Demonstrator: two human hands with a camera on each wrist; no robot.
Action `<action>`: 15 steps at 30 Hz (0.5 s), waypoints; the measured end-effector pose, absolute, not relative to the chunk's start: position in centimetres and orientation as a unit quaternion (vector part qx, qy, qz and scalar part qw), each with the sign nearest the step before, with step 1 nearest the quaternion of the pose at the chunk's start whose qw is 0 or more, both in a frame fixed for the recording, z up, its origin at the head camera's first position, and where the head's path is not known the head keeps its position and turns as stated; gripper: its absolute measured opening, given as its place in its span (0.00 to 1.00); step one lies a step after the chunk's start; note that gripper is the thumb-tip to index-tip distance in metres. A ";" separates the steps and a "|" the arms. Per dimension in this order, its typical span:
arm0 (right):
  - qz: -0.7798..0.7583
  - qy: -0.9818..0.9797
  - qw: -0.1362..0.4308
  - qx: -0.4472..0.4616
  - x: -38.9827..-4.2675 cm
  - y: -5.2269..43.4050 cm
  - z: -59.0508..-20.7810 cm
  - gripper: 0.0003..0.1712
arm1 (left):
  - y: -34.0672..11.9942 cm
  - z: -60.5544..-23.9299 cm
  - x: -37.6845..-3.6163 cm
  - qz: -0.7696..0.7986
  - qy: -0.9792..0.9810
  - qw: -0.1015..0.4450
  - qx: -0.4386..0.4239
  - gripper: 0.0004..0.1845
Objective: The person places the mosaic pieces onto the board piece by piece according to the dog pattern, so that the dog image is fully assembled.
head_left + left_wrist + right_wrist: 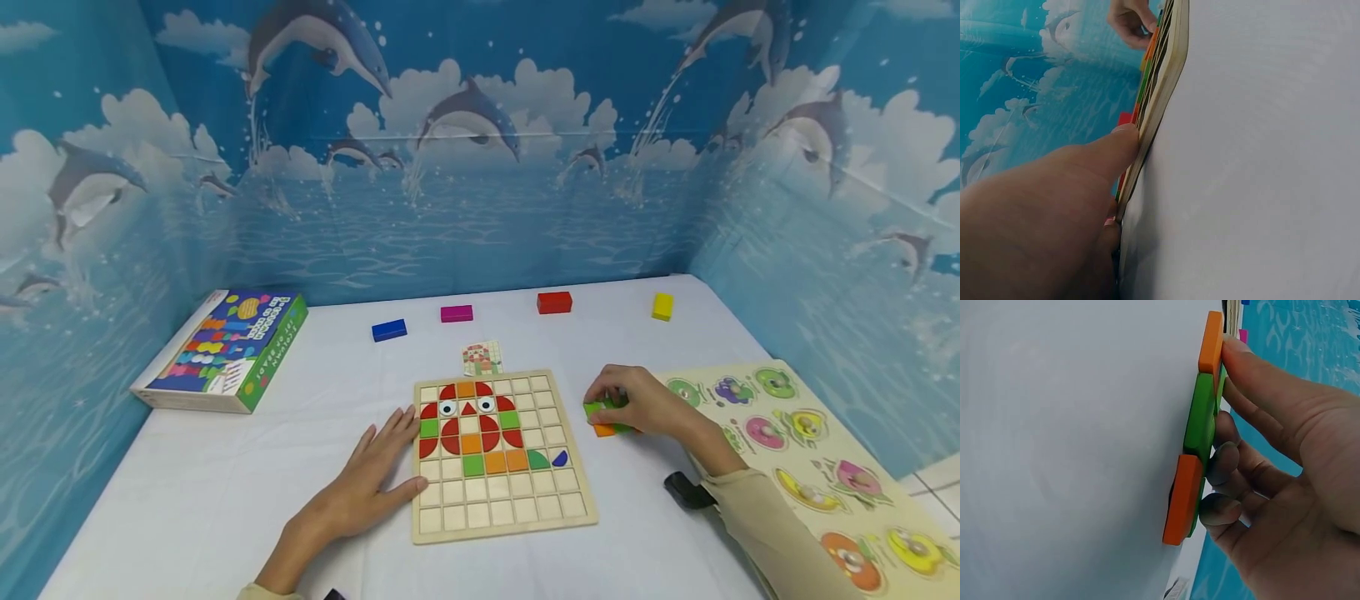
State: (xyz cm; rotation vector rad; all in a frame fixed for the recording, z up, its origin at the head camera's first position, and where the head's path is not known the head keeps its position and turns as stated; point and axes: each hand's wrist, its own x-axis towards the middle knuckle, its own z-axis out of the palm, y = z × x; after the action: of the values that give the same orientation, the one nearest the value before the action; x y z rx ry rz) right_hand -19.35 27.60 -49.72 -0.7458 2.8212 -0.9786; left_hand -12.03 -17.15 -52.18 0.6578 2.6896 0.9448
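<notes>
the left hand (360, 492) lies flat, fingers straight, against the left edge of the square wooden grid board (501, 500) on the white desk (187, 500). the right hand (637, 404) curls over a small pile of flat, smooth green and orange tiles (606, 421) just right of the board, seemingly pinching one. bare cloth lies open in front of the board; a knobbed puzzle board (825, 467) crowds the right edge.

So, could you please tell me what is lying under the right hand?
Under the right hand lie loose green and orange tiles on the white table. How many there are cannot be told, since the fingers cover them.
</notes>
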 end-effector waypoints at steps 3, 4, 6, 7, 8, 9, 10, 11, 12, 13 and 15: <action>-0.312 0.919 0.042 -0.235 -19.4 27.5 -49.6 0.11 | -17.1 -52.1 -12.1 0.324 0.912 0.110 0.224 0.46; -0.311 0.921 0.047 -0.231 -19.4 27.5 -49.5 0.12 | -17.1 -52.1 -12.0 0.325 0.912 0.110 0.225 0.46; -0.308 0.921 0.049 -0.231 -19.5 27.4 -49.3 0.12 | -17.2 -52.1 -12.0 0.324 0.912 0.108 0.228 0.46; -0.308 0.921 0.049 -0.233 -19.5 27.4 -49.2 0.12 | -17.2 -52.1 -12.1 0.323 0.912 0.108 0.229 0.46; -0.310 0.920 0.048 -0.236 -19.5 27.4 -49.0 0.12 | -17.2 -52.1 -12.1 0.322 0.912 0.107 0.231 0.46; -0.310 0.919 0.047 -0.237 -19.6 27.4 -48.9 0.12 | -17.2 -52.1 -12.1 0.321 0.912 0.106 0.232 0.46; -0.312 0.917 0.044 -0.242 -19.6 27.3 -48.6 0.11 | -17.2 -52.0 -12.1 0.322 0.912 0.105 0.233 0.46; -0.316 0.915 0.041 -0.248 -19.6 27.2 -48.4 0.10 | -17.2 -52.0 -12.1 0.322 0.912 0.104 0.233 0.46; -0.322 0.911 0.040 -0.254 -19.6 27.1 -48.2 0.09 | -17.2 -52.0 -12.1 0.323 0.911 0.104 0.234 0.46; -0.328 0.907 0.039 -0.261 -19.6 26.8 -48.0 0.08 | -17.2 -52.0 -12.1 0.325 0.911 0.104 0.234 0.46; -0.347 0.896 0.041 -0.275 -19.5 26.0 -47.5 0.05 | -17.3 -52.1 -12.1 0.327 0.910 0.105 0.233 0.46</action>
State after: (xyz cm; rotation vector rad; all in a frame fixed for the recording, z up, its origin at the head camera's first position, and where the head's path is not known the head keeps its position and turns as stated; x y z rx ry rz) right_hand -19.51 25.99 -47.54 -0.8411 2.7432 -1.0611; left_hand -12.06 -17.26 -52.06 0.6859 2.6819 0.9643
